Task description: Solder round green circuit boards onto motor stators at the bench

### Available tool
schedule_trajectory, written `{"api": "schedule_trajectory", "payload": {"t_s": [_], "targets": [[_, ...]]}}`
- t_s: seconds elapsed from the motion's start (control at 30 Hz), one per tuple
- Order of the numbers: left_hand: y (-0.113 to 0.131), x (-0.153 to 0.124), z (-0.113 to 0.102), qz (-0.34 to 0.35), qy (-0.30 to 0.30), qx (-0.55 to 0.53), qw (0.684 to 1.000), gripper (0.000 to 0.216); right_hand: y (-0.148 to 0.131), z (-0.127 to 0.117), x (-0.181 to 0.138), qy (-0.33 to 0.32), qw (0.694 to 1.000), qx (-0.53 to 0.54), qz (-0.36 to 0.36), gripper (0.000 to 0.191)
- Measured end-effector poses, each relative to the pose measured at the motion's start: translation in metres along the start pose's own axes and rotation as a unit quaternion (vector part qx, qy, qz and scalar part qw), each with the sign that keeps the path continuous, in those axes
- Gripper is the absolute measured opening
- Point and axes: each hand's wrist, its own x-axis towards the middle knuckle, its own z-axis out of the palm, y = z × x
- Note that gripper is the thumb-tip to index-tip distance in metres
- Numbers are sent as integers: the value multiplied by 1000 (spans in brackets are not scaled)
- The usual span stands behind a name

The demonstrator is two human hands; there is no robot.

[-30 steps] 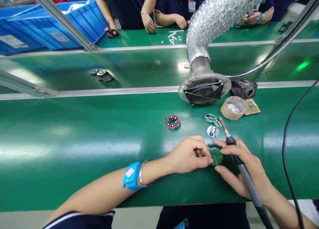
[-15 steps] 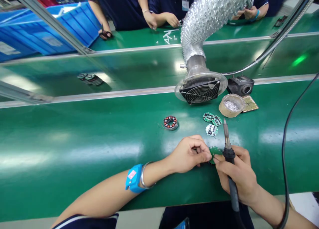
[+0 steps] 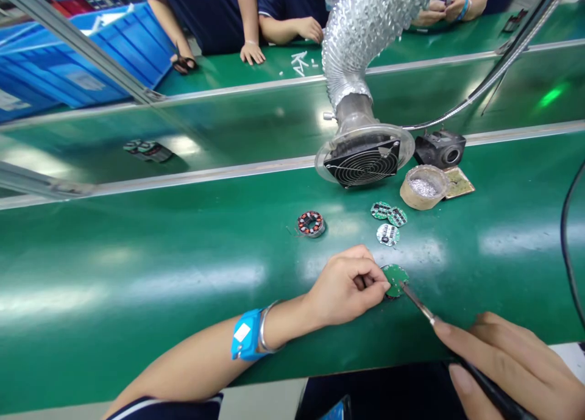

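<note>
Green board [image 3: 395,279], left hand [image 3: 346,288] pinching it

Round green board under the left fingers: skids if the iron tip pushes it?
Likely light and stiff: board looks thin, flat. Glossy mat suggests it would slide; left hand pins its edge. Flat, so unlikely to roll.

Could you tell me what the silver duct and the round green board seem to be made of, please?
The crinkled silver duct hose looks like aluminium foil: bright, dented, ribbed. The small round green board, pinched by the left hand, looks like green-lacquered laminate, probably fibreglass. The thin soldering iron in the right hand touches it.
</note>
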Motion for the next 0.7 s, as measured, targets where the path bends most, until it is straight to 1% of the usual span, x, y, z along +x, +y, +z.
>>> {"api": "schedule_trajectory", "payload": {"t_s": [0.1, 0.2, 0.3, 0.6, 0.7], "targets": [[1, -1, 1, 8, 7, 6, 1000, 9, -4, 7, -5, 4, 1000, 2, 24, 41], [3, -1, 3, 15, 15, 18, 1000, 8, -2, 12, -5, -1, 1000, 2, 14, 39], [4, -1, 4, 30, 27, 30, 999, 7, -1, 13, -5, -5, 1000, -2, 6, 37], [1, -4, 10, 84, 69, 62, 992, 5, -4, 13, -9, 11, 999, -7, 43, 27], [1, -4, 11, 98, 80, 82, 989, 4, -2, 12, -8, 5, 1000, -1, 28, 27]]}}
